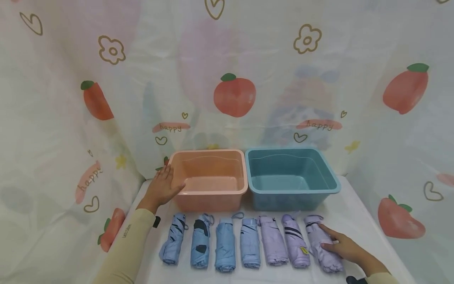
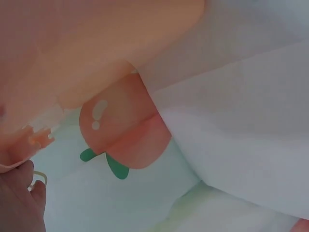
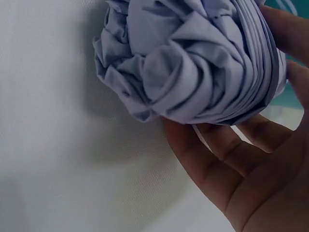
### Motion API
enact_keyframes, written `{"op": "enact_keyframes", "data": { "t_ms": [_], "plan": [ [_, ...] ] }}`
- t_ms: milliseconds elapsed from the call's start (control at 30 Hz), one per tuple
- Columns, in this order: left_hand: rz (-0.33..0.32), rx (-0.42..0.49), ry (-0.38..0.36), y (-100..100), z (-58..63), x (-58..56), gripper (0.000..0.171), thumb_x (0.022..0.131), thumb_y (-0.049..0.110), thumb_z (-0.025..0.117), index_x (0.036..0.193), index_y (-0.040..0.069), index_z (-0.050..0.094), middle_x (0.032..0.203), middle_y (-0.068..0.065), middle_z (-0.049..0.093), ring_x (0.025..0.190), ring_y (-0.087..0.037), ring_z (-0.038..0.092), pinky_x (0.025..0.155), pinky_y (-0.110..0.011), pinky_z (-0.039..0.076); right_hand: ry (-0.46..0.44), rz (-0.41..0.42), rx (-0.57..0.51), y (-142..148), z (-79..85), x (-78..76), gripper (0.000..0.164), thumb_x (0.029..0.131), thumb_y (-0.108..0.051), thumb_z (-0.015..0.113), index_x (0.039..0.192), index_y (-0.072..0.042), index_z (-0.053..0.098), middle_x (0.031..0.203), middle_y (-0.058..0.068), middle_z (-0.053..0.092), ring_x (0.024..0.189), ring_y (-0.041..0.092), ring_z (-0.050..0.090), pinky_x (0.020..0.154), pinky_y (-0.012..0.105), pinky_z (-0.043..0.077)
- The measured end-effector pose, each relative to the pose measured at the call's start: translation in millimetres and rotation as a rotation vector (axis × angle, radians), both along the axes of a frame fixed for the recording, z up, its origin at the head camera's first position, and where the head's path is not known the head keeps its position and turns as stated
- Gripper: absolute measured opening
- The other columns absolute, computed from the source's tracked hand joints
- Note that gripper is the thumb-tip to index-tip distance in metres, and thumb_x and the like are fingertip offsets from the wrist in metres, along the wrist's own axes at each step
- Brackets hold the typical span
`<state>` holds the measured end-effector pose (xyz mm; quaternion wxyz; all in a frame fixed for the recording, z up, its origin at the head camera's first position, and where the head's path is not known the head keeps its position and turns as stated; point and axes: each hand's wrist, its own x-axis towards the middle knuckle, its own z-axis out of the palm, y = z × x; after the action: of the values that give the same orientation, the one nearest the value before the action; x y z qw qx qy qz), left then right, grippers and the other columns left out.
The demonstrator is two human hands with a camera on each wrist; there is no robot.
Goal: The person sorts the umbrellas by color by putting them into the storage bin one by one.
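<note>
Folded umbrellas lie in a row across the table, blue ones such as the leftmost blue umbrella [image 1: 173, 239] on the left and purple ones on the right. My right hand [image 1: 342, 244] grips the rightmost purple umbrella [image 1: 322, 252] from its right side. The right wrist view shows the umbrella's gathered fabric end [image 3: 183, 67] close up, with the right hand's fingers [image 3: 207, 164] around and under it. My left hand [image 1: 161, 189] rests against the left side of the peach basin [image 1: 213, 201], its fingers straight along the rim.
A teal basin [image 1: 291, 201] stands right beside the peach one, and both show bare floors. The white table [image 1: 358, 213] meets printed curtains [image 1: 234, 47] at the back and sides. A middle purple umbrella [image 1: 296, 240] with dark stripes lies close to the held one.
</note>
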<state>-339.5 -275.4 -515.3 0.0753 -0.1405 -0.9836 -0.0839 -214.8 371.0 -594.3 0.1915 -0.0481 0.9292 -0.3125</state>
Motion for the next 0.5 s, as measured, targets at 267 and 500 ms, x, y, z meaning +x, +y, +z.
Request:
{"op": "enact_keyframes", "data": {
  "t_ms": [267,500],
  "plan": [
    [-0.010,0.015,-0.008,-1.3,1.5,1.7,0.095,0.095,0.064,0.041,0.149,-0.011,0.020,0.156,-0.026,0.018,0.144,-0.042,0.015,0.114,-0.054,0.013,-0.113,-0.130,-0.175,3.3,-9.0,-8.1,0.088,0.083,-0.033,0.075,0.151,-0.003,0.028,0.119,0.041,0.050,0.094,0.032,0.059,0.073,0.048,0.053],
    [-0.013,0.030,-0.015,-0.5,3.4,-0.1,0.093,0.094,0.060,0.047,0.149,-0.012,0.021,0.156,-0.027,0.019,0.143,-0.043,0.014,0.113,-0.055,0.014,-0.149,-0.168,-0.248,6.7,-9.8,-9.6,0.086,0.082,-0.030,0.076,0.150,-0.005,0.030,0.122,0.041,0.048,0.092,0.028,0.060,0.071,0.044,0.053]
  ]
}}
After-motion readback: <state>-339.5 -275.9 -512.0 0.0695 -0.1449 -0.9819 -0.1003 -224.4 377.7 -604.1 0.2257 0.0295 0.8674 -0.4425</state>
